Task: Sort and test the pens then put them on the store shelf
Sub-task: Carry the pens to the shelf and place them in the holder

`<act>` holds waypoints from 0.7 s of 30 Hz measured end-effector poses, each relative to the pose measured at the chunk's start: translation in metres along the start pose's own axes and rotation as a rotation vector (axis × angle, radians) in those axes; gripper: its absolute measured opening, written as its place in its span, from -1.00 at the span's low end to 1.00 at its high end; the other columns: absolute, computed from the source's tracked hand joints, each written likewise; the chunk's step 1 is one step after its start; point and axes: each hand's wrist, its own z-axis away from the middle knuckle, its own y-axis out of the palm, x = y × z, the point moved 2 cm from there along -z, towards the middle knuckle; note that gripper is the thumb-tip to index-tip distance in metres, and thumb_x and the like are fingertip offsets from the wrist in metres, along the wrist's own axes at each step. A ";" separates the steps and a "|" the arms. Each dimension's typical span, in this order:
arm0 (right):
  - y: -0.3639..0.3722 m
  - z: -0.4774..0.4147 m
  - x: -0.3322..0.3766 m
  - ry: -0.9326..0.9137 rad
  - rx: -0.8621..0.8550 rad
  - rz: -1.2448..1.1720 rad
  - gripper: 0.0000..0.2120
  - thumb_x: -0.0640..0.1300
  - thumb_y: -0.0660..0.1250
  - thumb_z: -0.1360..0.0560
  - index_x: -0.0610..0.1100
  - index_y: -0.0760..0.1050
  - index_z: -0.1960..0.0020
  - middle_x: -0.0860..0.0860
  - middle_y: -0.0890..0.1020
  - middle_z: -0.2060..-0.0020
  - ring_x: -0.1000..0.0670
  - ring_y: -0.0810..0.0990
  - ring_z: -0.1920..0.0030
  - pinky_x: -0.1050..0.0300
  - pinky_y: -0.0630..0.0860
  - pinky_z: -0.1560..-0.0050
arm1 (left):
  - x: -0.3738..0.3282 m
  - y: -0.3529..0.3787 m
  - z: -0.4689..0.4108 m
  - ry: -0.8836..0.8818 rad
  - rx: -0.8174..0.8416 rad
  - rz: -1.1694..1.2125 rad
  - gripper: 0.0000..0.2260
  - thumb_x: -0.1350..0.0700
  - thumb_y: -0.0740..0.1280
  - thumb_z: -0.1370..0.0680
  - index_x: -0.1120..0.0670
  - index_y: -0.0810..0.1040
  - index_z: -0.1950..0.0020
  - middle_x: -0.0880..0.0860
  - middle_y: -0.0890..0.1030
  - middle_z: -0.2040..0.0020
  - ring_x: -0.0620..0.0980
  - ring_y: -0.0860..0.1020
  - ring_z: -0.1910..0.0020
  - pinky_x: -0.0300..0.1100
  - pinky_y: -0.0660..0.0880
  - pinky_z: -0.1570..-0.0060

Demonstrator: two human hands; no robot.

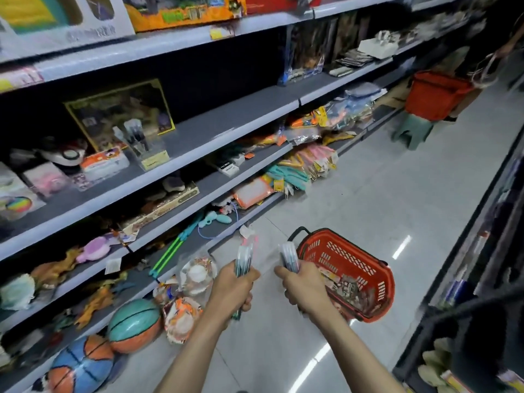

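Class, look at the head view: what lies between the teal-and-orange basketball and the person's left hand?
In the head view, bagged orange-and-white toys lie between the basketball and the left hand, which grips pens.

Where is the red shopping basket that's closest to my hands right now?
The red basket sits on the floor right of centre in the head view, just beyond the right hand, which grips a bundle of pens.

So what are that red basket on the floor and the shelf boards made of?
Red basket: looks like moulded plastic, slightly glossy, with slotted walls. Shelf boards: probably painted metal, smooth grey, thin with folded front edges; not certain.
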 end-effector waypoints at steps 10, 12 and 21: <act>0.046 -0.167 0.083 -0.061 0.100 0.149 -0.69 0.14 0.39 -0.33 -0.02 0.40 0.41 0.01 0.47 0.50 -0.05 0.45 0.45 0.03 0.38 0.34 | -0.061 -0.046 -0.141 0.008 -0.149 0.046 -0.88 0.17 0.39 -0.57 0.09 0.52 0.15 0.07 0.46 0.42 0.03 0.41 0.50 -0.20 0.32 0.48; 0.061 -0.192 0.108 -0.067 0.131 0.166 -0.70 0.11 0.40 -0.35 -0.03 0.39 0.39 0.02 0.46 0.50 -0.06 0.44 0.43 0.04 0.37 0.33 | -0.079 -0.060 -0.165 0.001 -0.164 0.072 -0.89 0.17 0.38 -0.58 0.12 0.52 0.13 0.11 0.44 0.39 0.02 0.39 0.52 -0.19 0.30 0.50; 0.117 -0.300 0.184 -0.123 0.262 0.178 -0.73 -0.12 0.40 -0.49 -0.06 0.43 0.35 0.05 0.45 0.52 -0.01 0.40 0.50 0.17 0.32 0.43 | -0.133 -0.117 -0.265 -0.012 -0.296 0.148 -0.87 0.20 0.39 -0.59 0.13 0.50 0.13 0.08 0.42 0.44 0.01 0.38 0.56 -0.19 0.31 0.52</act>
